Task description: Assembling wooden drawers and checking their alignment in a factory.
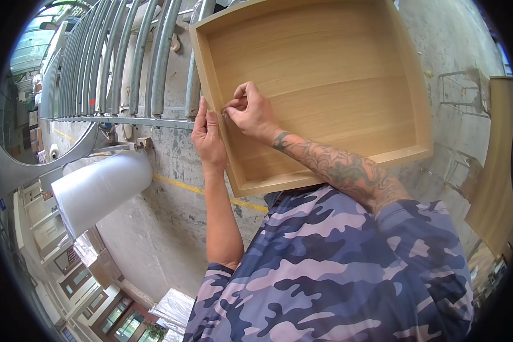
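Where the left side wall of the shallow wooden tray (325, 80) runs between the two hands, the careful work is going on. The tray lies in front of the person, its hollow facing up, its near edge by the camouflage shirt (325, 262) and its far left corner in front of the grey metal bars (165, 62). The left hand (208, 137) is on the outer side of that wall, fingers straightened and thumb set apart from them; it seems to grip nothing, though whether its fingers press on the wood is hard to tell. The right hand (253, 114) reaches across the inside, thumb and fingertips bunched at the inner face; whether they close on something small cannot be made out. To do this well, I would spread the left fingers flat against the outer face as a backing, directly opposite the right fingertips, so that the wall does not flex or the tray swing. Small, light movements of the right fingers should suit better than force, with the forearm clear of the near rim and nails off the pale wood surface, which probably marks easily.
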`<state>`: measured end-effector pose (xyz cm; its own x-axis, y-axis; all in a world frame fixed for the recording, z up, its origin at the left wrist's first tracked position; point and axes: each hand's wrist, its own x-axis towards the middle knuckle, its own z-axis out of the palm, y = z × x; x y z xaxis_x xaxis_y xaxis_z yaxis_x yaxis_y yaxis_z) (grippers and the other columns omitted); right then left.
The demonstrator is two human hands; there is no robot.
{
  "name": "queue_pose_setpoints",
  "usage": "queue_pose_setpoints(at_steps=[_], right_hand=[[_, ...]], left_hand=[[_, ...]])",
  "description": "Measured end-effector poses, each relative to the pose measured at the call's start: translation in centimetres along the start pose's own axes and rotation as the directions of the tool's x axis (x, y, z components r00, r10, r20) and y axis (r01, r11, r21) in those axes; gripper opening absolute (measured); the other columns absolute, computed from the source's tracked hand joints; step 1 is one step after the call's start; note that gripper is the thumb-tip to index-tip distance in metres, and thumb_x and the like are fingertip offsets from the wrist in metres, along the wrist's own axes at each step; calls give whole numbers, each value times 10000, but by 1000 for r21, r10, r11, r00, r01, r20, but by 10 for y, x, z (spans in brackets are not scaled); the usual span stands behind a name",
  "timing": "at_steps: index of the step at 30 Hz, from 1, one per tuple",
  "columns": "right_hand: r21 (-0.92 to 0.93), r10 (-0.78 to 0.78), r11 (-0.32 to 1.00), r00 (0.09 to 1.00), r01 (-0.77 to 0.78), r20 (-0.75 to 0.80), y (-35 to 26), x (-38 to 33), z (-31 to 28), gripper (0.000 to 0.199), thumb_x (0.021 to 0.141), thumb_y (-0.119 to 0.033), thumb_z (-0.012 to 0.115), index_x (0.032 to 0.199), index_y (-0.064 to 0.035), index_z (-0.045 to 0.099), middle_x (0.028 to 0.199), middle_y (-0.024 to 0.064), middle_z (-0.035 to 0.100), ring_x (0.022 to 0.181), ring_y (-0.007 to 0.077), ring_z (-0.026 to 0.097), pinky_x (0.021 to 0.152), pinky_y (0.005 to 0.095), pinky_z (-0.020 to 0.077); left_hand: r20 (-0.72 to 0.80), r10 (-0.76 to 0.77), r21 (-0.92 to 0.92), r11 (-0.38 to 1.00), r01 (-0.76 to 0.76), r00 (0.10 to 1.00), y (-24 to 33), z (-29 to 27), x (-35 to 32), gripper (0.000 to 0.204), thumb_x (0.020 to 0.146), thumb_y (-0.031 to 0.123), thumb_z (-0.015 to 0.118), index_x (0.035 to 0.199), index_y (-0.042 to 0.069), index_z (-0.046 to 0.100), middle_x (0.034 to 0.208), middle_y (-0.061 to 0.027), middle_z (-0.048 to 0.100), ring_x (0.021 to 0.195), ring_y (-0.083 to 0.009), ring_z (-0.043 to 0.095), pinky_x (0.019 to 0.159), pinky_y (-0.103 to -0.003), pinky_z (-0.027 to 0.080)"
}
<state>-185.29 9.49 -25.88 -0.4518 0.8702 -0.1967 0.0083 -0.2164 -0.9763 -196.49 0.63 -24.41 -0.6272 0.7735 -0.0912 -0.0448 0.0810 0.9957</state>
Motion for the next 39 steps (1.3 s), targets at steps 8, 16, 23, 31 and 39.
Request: queue_pose_setpoints(at_steps=[8, 16, 23, 31, 39], right_hand=[[8, -105, 994, 988, 105, 117, 8, -1, -4, 301, 902, -61, 777, 1044, -21, 513, 924, 110, 725, 902, 163, 750, 782, 324, 604], [-59, -141, 986, 972, 154, 186, 6, -3, -9, 301, 903, -64, 773, 1056, -18, 518, 916, 111, 721, 893, 186, 758, 781, 333, 607], [-84, -99, 991, 990, 107, 101, 7, 0, -4, 317, 897, -75, 782, 1069, -29, 519, 924, 127, 736, 908, 204, 763, 787, 344, 610], [-73, -25, 997, 999, 28, 47, 5, 3, -2, 310, 892, -64, 780, 1046, -28, 513, 925, 130, 744, 913, 205, 762, 793, 348, 611], [-69, -34, 997, 993, 42, 115, 7, 0, -6, 293, 889, -55, 770, 1036, -29, 519, 926, 126, 748, 900, 203, 762, 787, 347, 609]], left_hand=[[25, -33, -42, 999, 34, 999, 0, 0, 1, 488, 1121, 184, 543, 1554, -25, 459, 1335, -84, 676, 1133, -107, 639, 966, -261, 532], [23, -44, -78, 996, 45, 999, -1, 0, 1, 492, 1121, 182, 545, 1556, -31, 455, 1326, -84, 683, 1122, -95, 640, 950, -246, 528], [20, -37, -54, 998, 38, 999, 0, 1, 1, 505, 1119, 201, 550, 1562, -19, 448, 1358, -84, 668, 1171, -107, 632, 994, -269, 527], [-1, -46, -77, 996, 45, 999, -4, -2, 1, 504, 1118, 188, 556, 1566, -17, 450, 1284, -59, 692, 1075, -72, 629, 914, -229, 521], [-7, -53, -75, 996, 52, 999, -2, -3, 0, 501, 1115, 188, 566, 1559, -20, 460, 1201, -35, 711, 1017, -56, 624, 873, -220, 521]])
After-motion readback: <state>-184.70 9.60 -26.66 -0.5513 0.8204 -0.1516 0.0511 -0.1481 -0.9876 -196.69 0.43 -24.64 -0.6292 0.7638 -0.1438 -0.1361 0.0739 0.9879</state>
